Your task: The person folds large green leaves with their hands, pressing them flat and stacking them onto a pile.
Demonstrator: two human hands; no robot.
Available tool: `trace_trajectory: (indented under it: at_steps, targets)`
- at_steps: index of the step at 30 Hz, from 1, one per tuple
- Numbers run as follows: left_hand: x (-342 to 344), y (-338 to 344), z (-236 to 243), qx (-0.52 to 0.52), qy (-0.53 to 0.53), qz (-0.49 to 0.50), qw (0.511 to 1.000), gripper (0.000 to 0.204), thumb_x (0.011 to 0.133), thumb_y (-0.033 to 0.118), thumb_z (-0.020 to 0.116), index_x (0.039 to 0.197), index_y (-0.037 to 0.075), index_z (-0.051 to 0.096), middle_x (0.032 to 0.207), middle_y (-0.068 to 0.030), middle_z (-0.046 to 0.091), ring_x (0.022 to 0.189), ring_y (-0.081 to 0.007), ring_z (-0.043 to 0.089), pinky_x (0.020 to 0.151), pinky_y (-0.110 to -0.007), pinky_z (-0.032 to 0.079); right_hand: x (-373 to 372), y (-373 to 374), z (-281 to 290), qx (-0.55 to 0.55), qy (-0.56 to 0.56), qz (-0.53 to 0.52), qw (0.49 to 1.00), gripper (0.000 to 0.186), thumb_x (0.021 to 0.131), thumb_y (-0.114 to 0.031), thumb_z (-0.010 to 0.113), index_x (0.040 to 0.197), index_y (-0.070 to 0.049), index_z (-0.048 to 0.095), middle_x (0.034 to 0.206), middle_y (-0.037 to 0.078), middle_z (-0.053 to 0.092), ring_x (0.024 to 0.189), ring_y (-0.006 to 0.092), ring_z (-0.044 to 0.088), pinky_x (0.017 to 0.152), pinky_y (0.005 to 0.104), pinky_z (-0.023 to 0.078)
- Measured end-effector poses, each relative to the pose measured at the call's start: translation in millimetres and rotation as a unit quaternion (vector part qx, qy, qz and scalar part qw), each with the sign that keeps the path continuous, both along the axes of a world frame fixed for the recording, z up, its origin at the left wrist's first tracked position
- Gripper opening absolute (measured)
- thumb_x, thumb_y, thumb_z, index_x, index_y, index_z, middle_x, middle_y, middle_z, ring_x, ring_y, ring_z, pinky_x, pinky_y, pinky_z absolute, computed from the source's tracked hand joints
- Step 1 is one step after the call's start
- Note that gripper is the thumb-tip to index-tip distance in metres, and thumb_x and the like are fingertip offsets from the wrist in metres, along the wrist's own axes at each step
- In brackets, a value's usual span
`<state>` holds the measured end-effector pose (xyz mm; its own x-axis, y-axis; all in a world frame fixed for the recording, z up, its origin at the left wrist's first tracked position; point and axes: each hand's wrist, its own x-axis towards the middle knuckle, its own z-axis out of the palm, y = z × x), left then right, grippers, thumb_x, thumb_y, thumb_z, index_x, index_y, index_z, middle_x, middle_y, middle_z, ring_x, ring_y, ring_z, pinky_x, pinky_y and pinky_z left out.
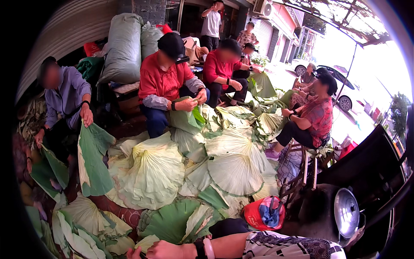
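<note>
Honestly, in the head view, the only one here, the right hand (166, 250) is resting at the bottom edge, fingers curling beside a small pale leaf (147, 242), though I'm not able to tell if they're really pinching it. A sliver of what's probably the left hand (130, 254) is peeking out near it, and the frame edge is hiding its grip. That leaf is lying just in front of a bigger dark green leaf (170, 222). Handling-wise, I'm guessing it's being light and floppy, a bit stiff along the ribs and pretty easy to tear, so I'm favouring a flat, gentle hold near the rib centre over yanking the rim. Counting stuff: two big pale fans (151, 172) are standing out mid-heap, the other leaves are overlapping too much to count, and at least five co-workers (62, 97) are sitting around them. One red bag (254, 214) is holding blue cloth (270, 216), one metal lid (346, 212) is shining at right, and two bulging sacks (123, 47) are leaning behind.
</note>
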<state>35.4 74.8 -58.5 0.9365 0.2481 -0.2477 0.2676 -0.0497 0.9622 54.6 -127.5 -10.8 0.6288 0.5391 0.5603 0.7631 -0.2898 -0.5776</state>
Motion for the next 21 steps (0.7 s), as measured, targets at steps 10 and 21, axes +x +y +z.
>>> trace_trajectory:
  at_steps: [10, 21]
  targets:
    - [-4.9, -27.5, 56.9, 0.019, 0.060, 0.001, 0.998, 0.036, 0.095, 0.016, 0.061, 0.127, 0.000, 0.064, 0.121, -0.0093, 0.068, 0.103, -0.0221, 0.062, 0.090, -0.035, 0.050, -4.6, -11.4, -5.9, -0.083, 0.081, 0.023, 0.993, 0.034, 0.095, -0.040, 0.060, 0.096, -0.006, 0.065, 0.080, 0.016, 0.066, 0.070, 0.0368, 0.064, 0.062, 0.0506, 0.050]
    - [-11.0, -63.8, 86.9, -0.066, -0.056, 0.081, 0.993, 0.044, 0.093, 0.001, 0.071, 0.135, -0.004, 0.060, 0.130, -0.0114, 0.065, 0.114, -0.0229, 0.061, 0.099, -0.035, 0.049, 11.3, 8.9, -20.8, -0.071, 0.273, -0.010, 0.959, 0.051, 0.092, -0.040, 0.068, 0.123, 0.000, 0.060, 0.114, 0.021, 0.066, 0.111, 0.0408, 0.063, 0.093, 0.0493, 0.052]
